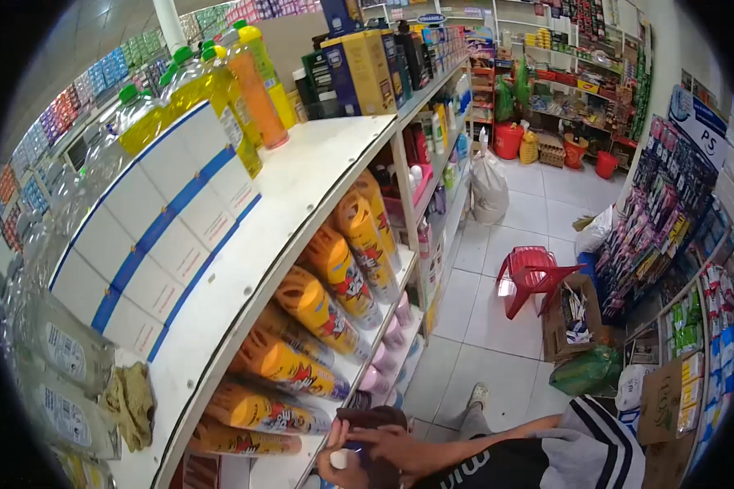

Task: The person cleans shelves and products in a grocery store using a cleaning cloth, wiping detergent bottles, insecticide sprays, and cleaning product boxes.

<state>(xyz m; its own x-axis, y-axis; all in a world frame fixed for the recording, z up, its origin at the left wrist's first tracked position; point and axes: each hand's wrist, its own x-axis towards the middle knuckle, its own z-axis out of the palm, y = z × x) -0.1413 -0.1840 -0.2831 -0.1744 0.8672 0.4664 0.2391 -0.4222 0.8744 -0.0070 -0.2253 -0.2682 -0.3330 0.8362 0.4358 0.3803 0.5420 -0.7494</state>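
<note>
There is a single view, from a camera worn on the head. It sits high, level with or above the top shelf (302,187), and faces forward and down along a shop aisle. The camera is rolled, so the shelving slants from lower left to upper right. The lens is a wide fisheye: straight edges bow and the corners are black. The top shelf and its bottles (220,90) are near, on the left. The floor (481,310) lies well below, with a red stool (534,273) in mid-aisle and the far shelves (579,49) small at the top. The hands (387,447) show only at the bottom edge, partly cut off, and are probably the wearer's own.
</note>
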